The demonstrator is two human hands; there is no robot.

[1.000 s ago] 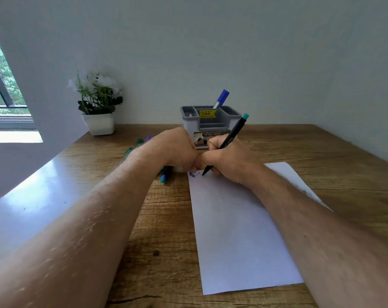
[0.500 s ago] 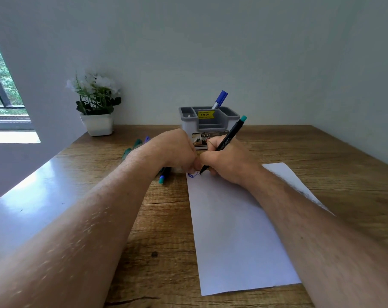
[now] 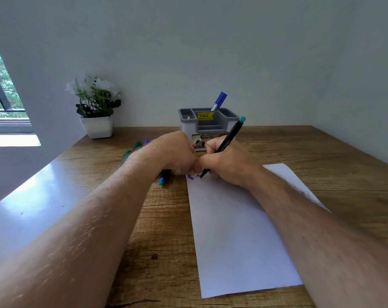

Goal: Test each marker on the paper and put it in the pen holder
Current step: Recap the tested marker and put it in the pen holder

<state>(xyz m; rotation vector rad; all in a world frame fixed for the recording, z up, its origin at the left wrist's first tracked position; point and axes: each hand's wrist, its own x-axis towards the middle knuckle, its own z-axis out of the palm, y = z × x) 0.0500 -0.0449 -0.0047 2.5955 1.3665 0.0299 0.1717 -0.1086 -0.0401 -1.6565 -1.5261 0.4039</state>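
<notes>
While right hand fingers pinch the marker, tip on paper before the holder: testing step. Left hand fisted, contents hidden. Next, judged: cap it, drop in holder.

Home study corner: wooden desk against plain wall, potted plant, pen holder, window

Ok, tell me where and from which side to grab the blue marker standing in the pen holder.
Pinch the blue marker by its capped upper end, coming from above. Only that end rises clear of the pen holder; the grey rim walls in the lower barrel. It leans to the right, so probably draw it out along that tilt. Both hands are busy at the paper now.
</notes>
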